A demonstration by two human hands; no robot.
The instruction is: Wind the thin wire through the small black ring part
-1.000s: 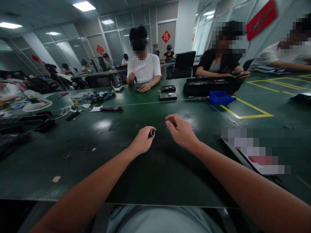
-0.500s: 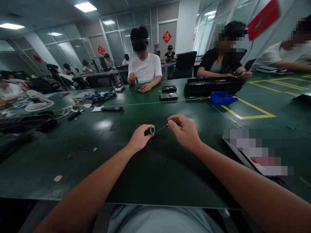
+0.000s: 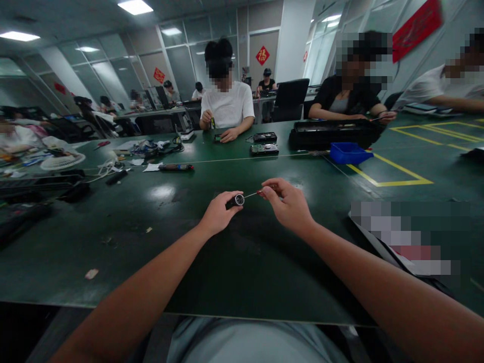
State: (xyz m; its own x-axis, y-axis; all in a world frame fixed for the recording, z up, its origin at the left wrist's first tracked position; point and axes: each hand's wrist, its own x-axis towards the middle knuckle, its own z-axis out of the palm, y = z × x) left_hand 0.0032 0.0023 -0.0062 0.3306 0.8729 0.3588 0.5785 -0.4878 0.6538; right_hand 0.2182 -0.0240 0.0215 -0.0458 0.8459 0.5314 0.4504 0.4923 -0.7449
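My left hand (image 3: 218,213) is closed around a small black flashlight (image 3: 237,200), whose round, silver-rimmed end faces toward me. Thumb and fingers grip it from the left, and its rear part is hidden in the hand. My right hand (image 3: 287,201) pinches the reddish handle of a thin screwdriver (image 3: 251,194). The metal shaft points left, its tip at the flashlight's rim; whether it goes inside I cannot tell. Both hands are just above the green table (image 3: 242,272).
A pen-shaped tool (image 3: 176,167) and tangled cables (image 3: 145,149) lie at the left. Ahead are two hard drives (image 3: 264,149), a blue tray (image 3: 350,153) and a long black casing (image 3: 333,133). A co-worker (image 3: 227,108) sits opposite. A white packet (image 3: 404,252) lies by my right forearm.
The screwdriver's shaft lies flatter, with its tip higher at the flashlight's rim. The flashlight's end has turned slightly more toward me. Both hands keep their grip.
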